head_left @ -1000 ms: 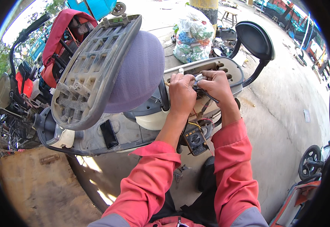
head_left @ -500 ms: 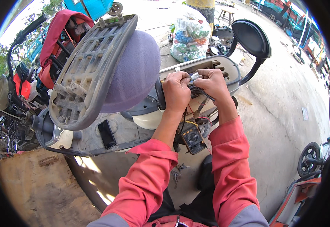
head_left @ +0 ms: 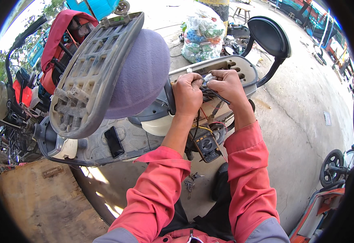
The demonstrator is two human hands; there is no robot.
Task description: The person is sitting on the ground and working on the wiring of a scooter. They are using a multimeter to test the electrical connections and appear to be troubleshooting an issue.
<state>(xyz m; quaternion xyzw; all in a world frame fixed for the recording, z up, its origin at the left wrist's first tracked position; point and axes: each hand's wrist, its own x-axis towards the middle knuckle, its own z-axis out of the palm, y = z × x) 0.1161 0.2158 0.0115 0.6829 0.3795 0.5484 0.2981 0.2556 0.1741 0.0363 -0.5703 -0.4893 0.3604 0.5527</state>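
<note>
Below both hands, a multimeter (head_left: 206, 146) hangs among red, yellow and black leads, with keys (head_left: 190, 183) on the concrete floor (head_left: 306, 121) further down. The left hand (head_left: 187, 95) is clenched around a bundle of wires (head_left: 209, 94); the right hand (head_left: 225, 86), close beside it, pinches a small white connector (head_left: 207, 77) at the bundle's top. Just behind the hands lies the scooter's beige panel (head_left: 242, 67). Left of them the raised seat (head_left: 100, 75) tilts up, underside showing. Beyond stand a mirror (head_left: 268, 36) and a bag (head_left: 203, 34).
</note>
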